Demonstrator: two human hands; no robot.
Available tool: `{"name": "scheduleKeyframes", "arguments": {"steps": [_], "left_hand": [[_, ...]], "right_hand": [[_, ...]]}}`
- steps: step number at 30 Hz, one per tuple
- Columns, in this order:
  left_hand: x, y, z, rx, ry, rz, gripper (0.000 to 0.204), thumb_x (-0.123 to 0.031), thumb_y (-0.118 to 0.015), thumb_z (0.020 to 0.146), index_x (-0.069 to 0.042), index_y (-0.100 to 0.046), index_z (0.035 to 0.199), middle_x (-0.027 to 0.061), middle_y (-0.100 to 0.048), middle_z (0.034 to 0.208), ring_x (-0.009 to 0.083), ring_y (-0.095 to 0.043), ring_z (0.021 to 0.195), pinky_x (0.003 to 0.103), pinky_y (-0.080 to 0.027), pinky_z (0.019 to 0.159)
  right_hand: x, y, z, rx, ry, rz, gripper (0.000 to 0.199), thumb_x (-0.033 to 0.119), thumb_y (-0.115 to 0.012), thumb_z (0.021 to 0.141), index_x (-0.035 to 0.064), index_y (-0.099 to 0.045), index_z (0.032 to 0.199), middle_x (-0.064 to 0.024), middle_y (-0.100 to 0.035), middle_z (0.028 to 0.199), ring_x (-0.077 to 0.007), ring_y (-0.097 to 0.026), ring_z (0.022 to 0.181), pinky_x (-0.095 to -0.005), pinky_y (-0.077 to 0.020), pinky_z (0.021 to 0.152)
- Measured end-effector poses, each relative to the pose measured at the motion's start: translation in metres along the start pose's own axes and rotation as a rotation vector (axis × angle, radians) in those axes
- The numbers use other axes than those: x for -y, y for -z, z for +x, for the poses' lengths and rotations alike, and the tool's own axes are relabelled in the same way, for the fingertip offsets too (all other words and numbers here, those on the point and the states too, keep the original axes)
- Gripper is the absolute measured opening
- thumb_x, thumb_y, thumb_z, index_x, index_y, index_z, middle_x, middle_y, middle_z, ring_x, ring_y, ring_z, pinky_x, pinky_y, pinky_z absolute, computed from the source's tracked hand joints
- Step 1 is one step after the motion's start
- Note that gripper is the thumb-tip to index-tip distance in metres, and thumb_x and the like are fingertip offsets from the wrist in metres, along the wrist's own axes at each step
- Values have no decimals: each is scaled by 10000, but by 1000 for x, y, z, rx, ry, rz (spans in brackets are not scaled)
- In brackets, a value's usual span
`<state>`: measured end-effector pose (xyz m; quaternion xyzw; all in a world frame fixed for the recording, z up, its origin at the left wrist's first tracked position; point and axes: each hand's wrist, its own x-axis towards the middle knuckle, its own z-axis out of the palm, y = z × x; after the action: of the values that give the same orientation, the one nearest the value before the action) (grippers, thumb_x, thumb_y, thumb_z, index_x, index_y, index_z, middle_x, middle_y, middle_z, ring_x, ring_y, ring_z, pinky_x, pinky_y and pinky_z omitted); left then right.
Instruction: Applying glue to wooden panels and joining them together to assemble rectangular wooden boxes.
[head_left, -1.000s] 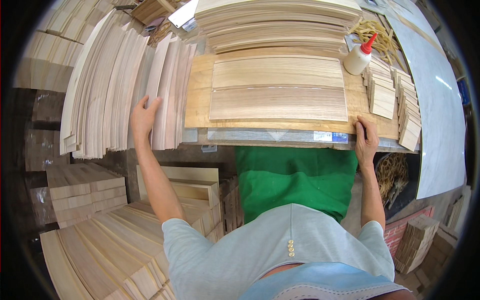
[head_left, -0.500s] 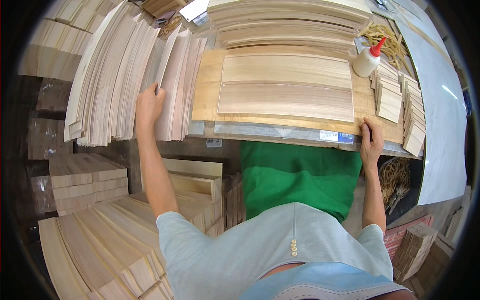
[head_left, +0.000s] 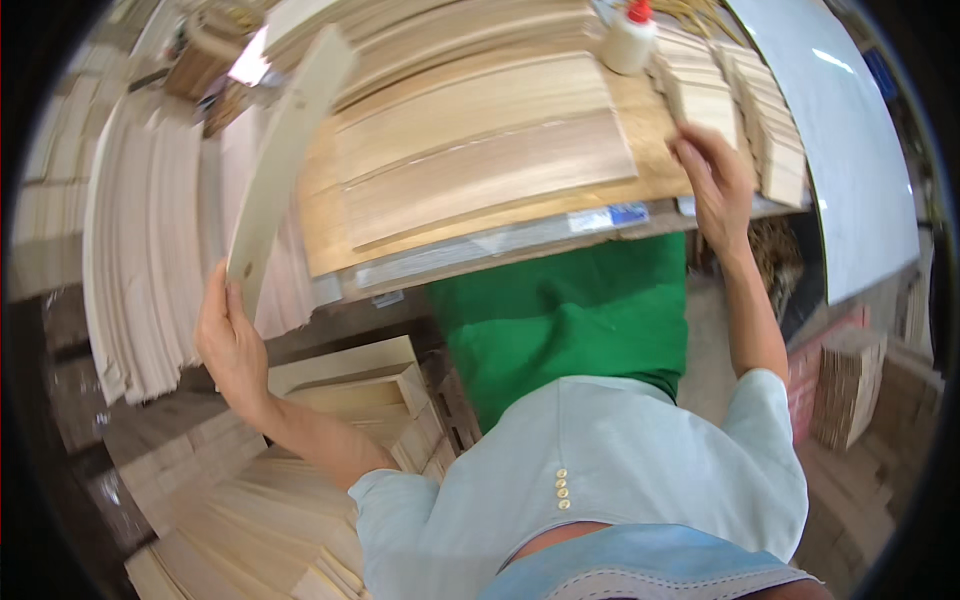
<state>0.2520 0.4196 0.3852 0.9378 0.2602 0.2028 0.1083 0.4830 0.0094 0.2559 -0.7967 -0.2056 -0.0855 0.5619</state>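
Note:
My left hand [head_left: 232,345] grips the lower end of a thin, pale wooden slat [head_left: 285,150], which stands tilted on edge above the bench. Beyond it, two wooden panels, a lighter one [head_left: 480,105] and a pinkish one [head_left: 490,180], lie side by side on a yellowish baseboard [head_left: 640,125], a thin whitish line running along their seam. To the right of the panels hovers my right hand [head_left: 718,180], its fingers curled in and somewhat blurred, with nothing visible in them. It is nearest to the small stacked wooden pieces [head_left: 700,95].
A row of upright slats [head_left: 150,250] fills the bench's left side, and more boards [head_left: 470,40] are stacked at the back. A white bottle with a red cap [head_left: 630,42] stands far right, beside a pale sheet [head_left: 840,150]. Wood piles [head_left: 250,520] lie at lower left.
My left hand has drawn a slat out of the upright row and brought it nearer and to the left. My right hand has lifted off the baseboard's edge. The view has turned.

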Motion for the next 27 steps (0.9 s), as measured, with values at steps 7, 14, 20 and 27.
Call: {"name": "scheduleKeyframes", "arguments": {"steps": [7, 14, 20, 27], "left_hand": [[-68, -73, 43, 367, -476, -150, 217, -41, -544, 913, -1, -631, 1107, 231, -651, 995, 376, -632, 909, 378, -487, 801], [-82, -97, 66, 376, -461, -208, 215, -75, -584, 894, -22, -641, 1095, 209, -658, 977, 372, -630, 887, 412, -482, 786], [-19, -111, 79, 320, -238, -6, 283, -132, -639, 866, -28, -638, 1129, 197, -670, 985, 336, -637, 908, 395, -478, 806], [-9, -120, 85, 352, -156, -55, 320, -134, -615, 881, -11, -622, 1176, 166, -665, 909, 221, -611, 839, 330, -470, 782]], "right_hand": [[35, -8, 67, 384, 279, -136, 441, 96, -655, 869, 115, -548, 1296, -60, -623, 1153, -196, -584, 1028, -331, -499, 833], [8, -14, 84, 361, 319, -364, 180, 130, -649, 882, 48, -675, 1040, -114, -694, 914, -258, -668, 831, -343, -529, 733], [-22, -16, 89, 294, 326, -391, 184, 159, -636, 897, 50, -678, 1040, -118, -689, 914, -264, -658, 831, -349, -524, 738], [-30, -23, 95, 293, 334, -368, 200, 178, -641, 897, 52, -681, 1047, -120, -683, 933, -272, -644, 847, -365, -511, 748]]}}
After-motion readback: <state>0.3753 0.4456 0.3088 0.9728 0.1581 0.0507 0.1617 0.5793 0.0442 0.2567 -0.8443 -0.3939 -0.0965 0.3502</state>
